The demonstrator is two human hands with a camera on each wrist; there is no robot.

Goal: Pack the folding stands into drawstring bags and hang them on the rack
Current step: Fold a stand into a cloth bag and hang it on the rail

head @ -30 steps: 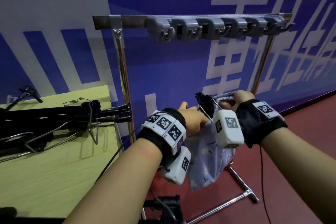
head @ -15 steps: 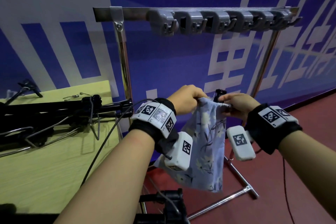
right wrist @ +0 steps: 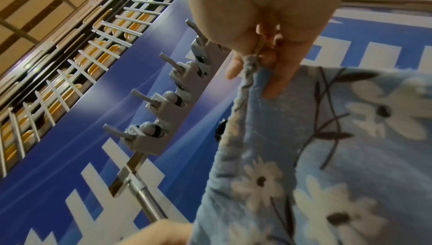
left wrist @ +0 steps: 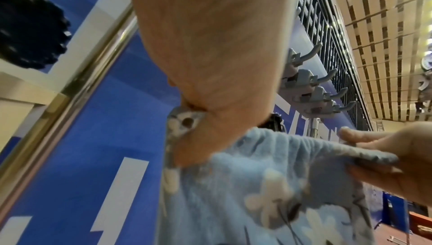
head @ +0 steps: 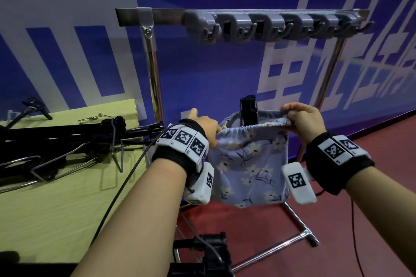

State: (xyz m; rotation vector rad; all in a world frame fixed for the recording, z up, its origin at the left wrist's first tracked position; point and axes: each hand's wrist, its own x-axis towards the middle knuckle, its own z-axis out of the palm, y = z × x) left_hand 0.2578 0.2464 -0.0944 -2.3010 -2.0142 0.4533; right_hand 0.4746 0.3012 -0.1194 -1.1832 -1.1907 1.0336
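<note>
- While the bag is held open in front of the rack, several black folded stands with bare wire legs (head: 56, 141) lie unpacked at far left on the pale green wooden surface (head: 56, 204), so the task looks well short of done.
- Just right of the surface's edge, the left hand (head: 206, 125) pinches the left end of the gathered hem of the light blue flower-print drawstring bag (head: 249, 164); the left wrist view shows the fingers curled round bunched cloth beside a cord eyelet.
- At the middle, the bag hangs in the air between the two hands, its mouth stretched wide, and the black folding stand (head: 248, 109) sits upright inside with its top poking above the far hem.
- At right, the right hand (head: 304, 119) grips the other end of the hem, thumb and fingers closed on the cloth and, as the right wrist view suggests, on the cord too.
- Above, the metal rack's row of grey plastic hooks (head: 276, 27) carries nothing; its chrome posts stand behind the hands.
- Risk: the stand's top rises above the hem, so drawing the cord now could cinch the mouth round the stand instead of over it, leaving the bag half shut.
- Risk: the stand leans on the far side of the bag, so tipping the open mouth while lifting toward a hook could let it slide out onto the red floor (head: 360, 220).
- Risk: if either pinch holds cloth only and not cord, the hem may slip free under the stand's weight.
</note>
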